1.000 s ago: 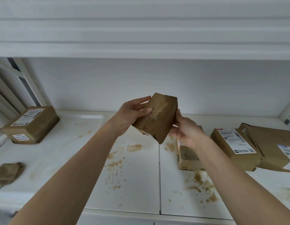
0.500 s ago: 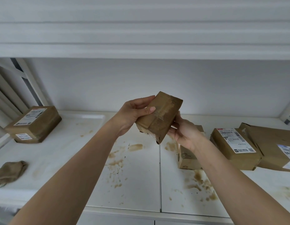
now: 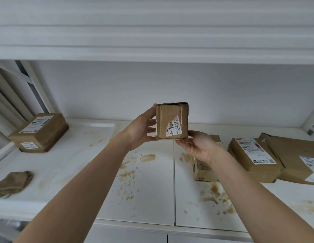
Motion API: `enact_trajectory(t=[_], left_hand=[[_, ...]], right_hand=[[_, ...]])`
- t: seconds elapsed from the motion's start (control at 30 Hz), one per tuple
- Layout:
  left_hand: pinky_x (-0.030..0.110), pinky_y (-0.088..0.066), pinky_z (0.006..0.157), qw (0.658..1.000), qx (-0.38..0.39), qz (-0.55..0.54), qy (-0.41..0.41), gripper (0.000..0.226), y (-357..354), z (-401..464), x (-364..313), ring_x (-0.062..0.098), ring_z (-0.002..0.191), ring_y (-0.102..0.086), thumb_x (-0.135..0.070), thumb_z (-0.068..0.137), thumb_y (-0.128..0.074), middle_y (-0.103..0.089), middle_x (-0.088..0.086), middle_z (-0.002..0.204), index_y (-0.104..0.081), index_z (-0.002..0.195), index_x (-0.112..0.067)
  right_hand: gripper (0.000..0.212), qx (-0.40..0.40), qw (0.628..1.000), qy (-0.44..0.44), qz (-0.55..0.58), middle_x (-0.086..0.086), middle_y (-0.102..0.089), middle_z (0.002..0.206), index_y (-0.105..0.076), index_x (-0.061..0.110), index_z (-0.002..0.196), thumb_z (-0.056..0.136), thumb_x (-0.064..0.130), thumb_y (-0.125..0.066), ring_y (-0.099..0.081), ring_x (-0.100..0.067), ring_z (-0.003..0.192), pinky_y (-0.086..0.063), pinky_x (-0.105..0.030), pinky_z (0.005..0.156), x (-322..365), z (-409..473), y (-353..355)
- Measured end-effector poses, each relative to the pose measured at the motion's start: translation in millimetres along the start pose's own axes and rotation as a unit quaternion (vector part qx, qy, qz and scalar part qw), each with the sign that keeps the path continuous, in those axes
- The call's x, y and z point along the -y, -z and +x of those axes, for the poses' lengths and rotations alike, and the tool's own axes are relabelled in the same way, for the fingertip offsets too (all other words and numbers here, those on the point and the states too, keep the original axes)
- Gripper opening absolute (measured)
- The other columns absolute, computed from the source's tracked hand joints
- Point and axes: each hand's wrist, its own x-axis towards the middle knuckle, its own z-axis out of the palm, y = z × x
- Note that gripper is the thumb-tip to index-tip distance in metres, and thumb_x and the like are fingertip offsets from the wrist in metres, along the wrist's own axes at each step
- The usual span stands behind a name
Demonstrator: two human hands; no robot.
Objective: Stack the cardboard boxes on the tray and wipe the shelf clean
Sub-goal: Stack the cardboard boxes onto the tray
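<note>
Small cardboard box (image 3: 172, 121) was held upright at frame centre, clear above the stained shelf (image 3: 152, 181), torn label facing the camera. Left hand (image 3: 140, 130) gripped its left side, fingers curled behind; right hand (image 3: 196, 144) cupped the bottom right corner from beneath. The white tray (image 3: 68, 151) lay at left, with one labelled box (image 3: 39, 132) already on its far left corner. Judged step: carry to tray. Best to keep the box level, set it squarely on or beside that box, and release only once seated. Other boxes (image 3: 254, 158) remained at right; a brown cloth (image 3: 13, 182) lay at lower left.
</note>
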Motion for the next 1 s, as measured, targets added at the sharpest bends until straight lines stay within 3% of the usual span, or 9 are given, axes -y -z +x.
enact_trajectory(t=[0.17, 0.27, 0.37, 0.47, 0.6, 0.73, 0.83, 0.9, 1.0], left_hand=[[0.044, -0.052, 0.093, 1.0, 0.003, 0.015, -0.002, 0.065, 3.7, -4.2, 2.5, 0.023, 0.114, -0.059, -0.076, 0.078, -0.046, -0.053, 0.001, 0.134, -0.054, 0.129, -0.036], [0.049, -0.051, 0.093, 1.0, -0.008, 0.012, -0.004, 0.067, 5.4, -6.5, 5.9, 0.024, 0.12, -0.054, -0.075, 0.073, -0.054, -0.053, -0.004, 0.134, -0.053, 0.128, -0.037], [0.048, -0.055, 0.086, 0.998, -0.061, -0.009, 0.021, 0.062, 9.2, -9.8, 6.5, 0.03, 0.108, -0.063, -0.075, 0.078, -0.048, -0.061, 0.001, 0.124, -0.058, 0.122, -0.032], [0.043, -0.058, 0.077, 0.987, -0.138, -0.014, 0.084, 0.071, 18.6, -12.1, 9.3, 0.037, 0.092, -0.069, -0.074, 0.085, -0.033, -0.066, 0.014, 0.113, -0.06, 0.12, -0.017], [0.037, -0.058, 0.066, 0.975, -0.171, -0.039, 0.138, 0.075, 28.7, -17.2, 17.0, 0.038, 0.086, -0.07, -0.071, 0.088, -0.028, -0.069, 0.019, 0.103, -0.058, 0.117, -0.008], [0.039, -0.058, 0.065, 0.966, -0.198, -0.074, 0.151, 0.065, 36.5, -22.7, 21.1, 0.039, 0.086, -0.069, -0.065, 0.09, -0.032, -0.067, 0.021, 0.102, -0.056, 0.113, -0.009], [0.04, -0.058, 0.067, 0.961, -0.213, -0.078, 0.157, 0.06, 45.8, -26.8, 24.3, 0.038, 0.083, -0.069, -0.063, 0.091, -0.032, -0.066, 0.022, 0.1, -0.055, 0.108, -0.01], [0.039, -0.058, 0.07, 0.958, -0.225, -0.066, 0.165, 0.061, 53.5, -29.5, 26.1, 0.038, 0.081, -0.07, -0.066, 0.09, -0.031, -0.067, 0.023, 0.099, -0.054, 0.106, -0.012], [0.038, -0.057, 0.071, 0.953, -0.245, -0.044, 0.172, 0.066, 66.2, -33.6, 29.2, 0.038, 0.081, -0.07, -0.072, 0.086, -0.031, -0.069, 0.024, 0.097, -0.053, 0.111, -0.015]], right_hand=[[0.027, -0.007, 1.0, -0.009, -0.015, -0.021, -0.064, 0.09, -0.058, -0.006, 0.11, 0.1, -0.005, -0.032, -0.065, -0.026, 0.078, -0.056, -0.023, 0.046, -2.3, -3.2, -4.4], [0.023, -0.005, 0.996, -0.013, -0.084, -0.021, -0.063, 0.094, -0.058, 0.001, 0.106, 0.101, 0.0, -0.035, -0.065, -0.023, 0.073, -0.058, -0.024, 0.049, -3.2, -8.5, -8.7], [0.023, -0.016, 0.973, 0.017, -0.229, -0.014, -0.066, 0.085, -0.059, 0.01, 0.108, 0.102, 0.013, -0.037, -0.063, -0.017, 0.062, -0.055, -0.021, 0.046, -5.1, -12.9, -10.7], [0.021, -0.009, 0.962, 0.037, -0.269, -0.005, -0.059, 0.064, -0.06, 0.023, 0.107, 0.101, 0.022, -0.04, -0.053, -0.011, 0.049, -0.044, -0.017, 0.039, -6.2, -14.2, -12.5], [0.022, -0.02, 0.954, 0.031, -0.299, -0.001, -0.053, 0.055, -0.063, 0.015, 0.093, 0.097, 0.02, -0.042, -0.046, -0.009, 0.048, -0.037, -0.016, 0.041, -10.7, -11.2, -16.2], [0.031, -0.009, 0.964, 0.015, -0.264, -0.004, -0.055, 0.057, -0.06, 0.011, 0.089, 0.1, 0.038, -0.047, -0.049, -0.012, 0.05, -0.04, -0.017, 0.043, -16.7, -7.6, -21.6], [0.04, 0.024, 0.969, 0.017, -0.247, -0.006, -0.058, 0.07, -0.059, 0.016, 0.09, 0.092, 0.056, -0.053, -0.054, -0.015, 0.056, -0.044, -0.021, 0.051, -21.4, -4.1, -25.3], [0.038, 0.042, 0.964, 0.02, -0.263, -0.006, -0.06, 0.081, -0.061, 0.017, 0.094, 0.089, 0.055, -0.058, -0.059, -0.014, 0.062, -0.047, -0.02, 0.056, -26.2, -1.4, -29.0], [0.026, 0.054, 0.961, 0.024, -0.27, -0.004, -0.06, 0.079, -0.064, 0.016, 0.094, 0.093, 0.041, -0.059, -0.06, -0.013, 0.066, -0.05, -0.019, 0.056, -37.2, 4.5, -37.4]])
